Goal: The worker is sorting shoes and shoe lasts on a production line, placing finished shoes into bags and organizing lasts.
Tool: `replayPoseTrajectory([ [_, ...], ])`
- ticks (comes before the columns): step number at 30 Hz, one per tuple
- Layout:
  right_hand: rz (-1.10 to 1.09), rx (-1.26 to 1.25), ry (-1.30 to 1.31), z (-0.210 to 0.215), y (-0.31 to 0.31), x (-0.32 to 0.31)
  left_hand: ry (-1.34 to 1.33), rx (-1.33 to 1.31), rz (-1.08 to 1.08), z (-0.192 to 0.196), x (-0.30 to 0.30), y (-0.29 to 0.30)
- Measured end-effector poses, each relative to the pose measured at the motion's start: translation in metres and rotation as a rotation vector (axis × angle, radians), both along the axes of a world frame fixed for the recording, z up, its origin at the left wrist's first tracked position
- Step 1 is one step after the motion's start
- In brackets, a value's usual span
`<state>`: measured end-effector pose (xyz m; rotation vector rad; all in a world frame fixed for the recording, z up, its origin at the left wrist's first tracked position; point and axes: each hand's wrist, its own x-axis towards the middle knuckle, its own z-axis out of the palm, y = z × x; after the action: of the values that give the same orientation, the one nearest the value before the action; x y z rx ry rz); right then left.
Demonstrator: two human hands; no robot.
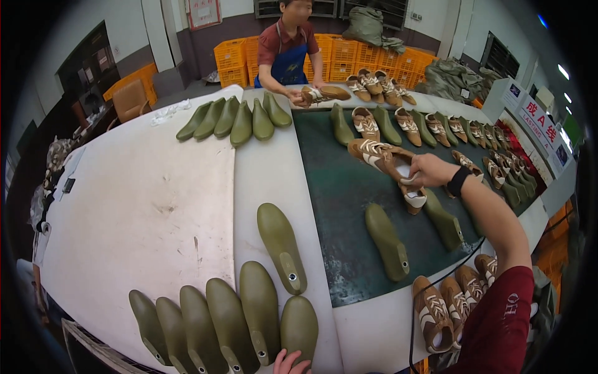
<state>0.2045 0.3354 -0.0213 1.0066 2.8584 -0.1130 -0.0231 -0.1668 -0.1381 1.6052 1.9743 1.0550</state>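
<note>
My right hand (430,171) is closed on the heel and collar of a brown shoe (381,156) with cream stripes and laces, holding it over the dark green belt (339,181). Just below it is another brown shoe (413,198), partly hidden. At the lower edge my left hand (290,363) has its fingers curled on the near end of an olive-green shoe last (299,327); the rest of the hand is out of view. A second last (278,246) lies just beyond. More lasts (224,318) stand side by side to the left.
Across the table a person in a blue apron (291,62) holds a brown shoe (324,94). Lasts and shoes (408,126) line the belt's far side. A black cable (430,283) crosses the near right, beside several shoes (433,315). Lasts (242,123) sit at the far left.
</note>
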Motion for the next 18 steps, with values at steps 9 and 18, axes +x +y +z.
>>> replayPoseTrajectory([
  [9, -0.251, -0.375, 0.681, -0.059, -0.123, -0.051, 0.031, 0.074, -0.027, -0.003, 0.004, -0.001],
  [18, -0.386, -0.128, 0.396, -0.177, -0.132, -0.058, 0.034, 0.110, 0.001, -0.015, 0.002, -0.001],
])
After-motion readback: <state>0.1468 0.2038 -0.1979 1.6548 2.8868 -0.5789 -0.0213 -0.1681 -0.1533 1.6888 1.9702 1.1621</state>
